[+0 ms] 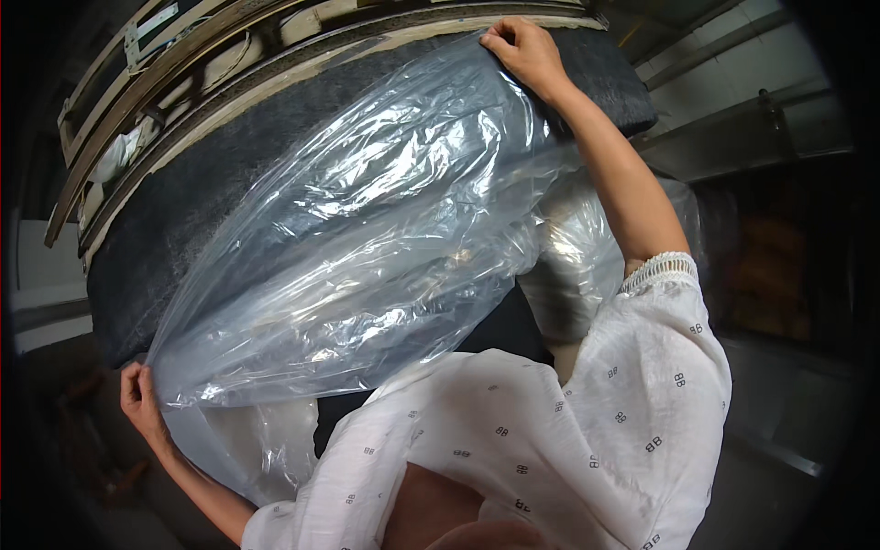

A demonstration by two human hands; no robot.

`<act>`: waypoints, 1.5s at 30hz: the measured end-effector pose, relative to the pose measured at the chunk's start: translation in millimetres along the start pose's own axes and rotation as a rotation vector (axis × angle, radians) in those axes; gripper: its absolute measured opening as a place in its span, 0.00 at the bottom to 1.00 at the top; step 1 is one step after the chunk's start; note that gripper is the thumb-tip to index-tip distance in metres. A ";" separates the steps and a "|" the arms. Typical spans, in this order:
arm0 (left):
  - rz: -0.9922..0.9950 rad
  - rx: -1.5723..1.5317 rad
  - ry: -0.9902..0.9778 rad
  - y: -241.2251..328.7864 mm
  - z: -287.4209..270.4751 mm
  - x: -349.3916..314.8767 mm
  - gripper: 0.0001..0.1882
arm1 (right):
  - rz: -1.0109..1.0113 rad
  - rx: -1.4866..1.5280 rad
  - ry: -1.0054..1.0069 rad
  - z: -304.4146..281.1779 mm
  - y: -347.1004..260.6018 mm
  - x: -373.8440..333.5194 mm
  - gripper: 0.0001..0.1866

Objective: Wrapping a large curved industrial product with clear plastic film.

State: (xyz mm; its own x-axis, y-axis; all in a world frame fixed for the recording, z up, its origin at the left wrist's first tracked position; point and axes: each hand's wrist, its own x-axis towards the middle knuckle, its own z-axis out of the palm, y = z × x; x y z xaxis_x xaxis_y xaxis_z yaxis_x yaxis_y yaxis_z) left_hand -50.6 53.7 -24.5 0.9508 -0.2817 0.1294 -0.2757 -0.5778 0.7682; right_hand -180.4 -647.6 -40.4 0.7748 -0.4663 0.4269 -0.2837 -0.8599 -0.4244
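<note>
A large sheet of clear plastic film [367, 211] stretches diagonally between my two hands, shiny and creased. At its lower left corner, my left hand [140, 401] pinches the edge with closed fingers. My right hand [529, 55] grips the opposite corner at the far right, arm reaching out. Beneath the film lies a dark, padded-looking work surface [197, 215]. The film's near side sags toward my body. Whether it is a single sheet or a bag, I cannot tell.
A wooden and metal frame [174, 105] runs along the far edge of the dark surface. More bunched clear plastic [573, 247] hangs by my right side, and another piece [266, 445] hangs near my left forearm. Metal ledges [752, 119] stand at the far right.
</note>
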 end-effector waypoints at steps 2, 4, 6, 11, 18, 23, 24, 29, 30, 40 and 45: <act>0.009 0.038 0.032 10.8 -4.8 -20.9 0.02 | -0.014 0.007 0.007 0.2 -8.2 -4.9 0.14; 0.022 0.080 0.063 18.3 -9.1 -42.8 0.02 | -0.012 0.021 0.022 0.3 -15.3 -5.9 0.15; 0.025 0.142 0.007 20.5 -11.8 -66.0 0.04 | -0.008 0.019 0.012 3.5 -16.9 -4.2 0.15; -0.078 0.110 0.032 1.1 13.7 -111.0 0.03 | -0.014 0.076 -0.018 6.1 -19.0 -6.3 0.13; -0.140 -0.344 0.481 3.2 33.1 -38.9 0.09 | -0.198 0.636 0.067 -9.9 -9.5 30.4 0.08; -0.038 -0.425 0.623 35.3 14.2 76.2 0.13 | 0.028 0.639 0.382 -44.0 -70.2 30.4 0.09; 0.149 -0.227 0.594 23.8 21.6 103.4 0.12 | -0.057 0.386 0.559 -29.6 -54.4 39.0 0.10; 0.165 -0.121 0.466 -12.4 83.3 188.4 0.12 | 0.175 0.389 0.442 31.3 22.8 31.0 0.13; 0.117 -0.085 0.460 -3.7 88.2 195.4 0.14 | 0.178 0.491 0.457 30.7 21.1 30.1 0.13; 0.058 -0.196 0.417 5.4 99.3 249.3 0.19 | 0.242 0.177 0.448 30.1 34.1 51.7 0.17; 0.150 -0.004 0.537 -20.2 99.2 257.8 0.12 | 0.283 0.074 0.505 31.3 34.9 50.5 0.23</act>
State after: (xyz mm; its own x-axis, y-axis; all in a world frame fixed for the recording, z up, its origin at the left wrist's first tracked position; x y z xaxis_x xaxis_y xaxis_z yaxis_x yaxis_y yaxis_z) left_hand 186.0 -83.3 -68.8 0.8402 0.0700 0.5378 -0.4137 -0.5586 0.7189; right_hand -133.5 -694.6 -58.7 0.3045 -0.7324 0.6089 -0.3864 -0.6793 -0.6239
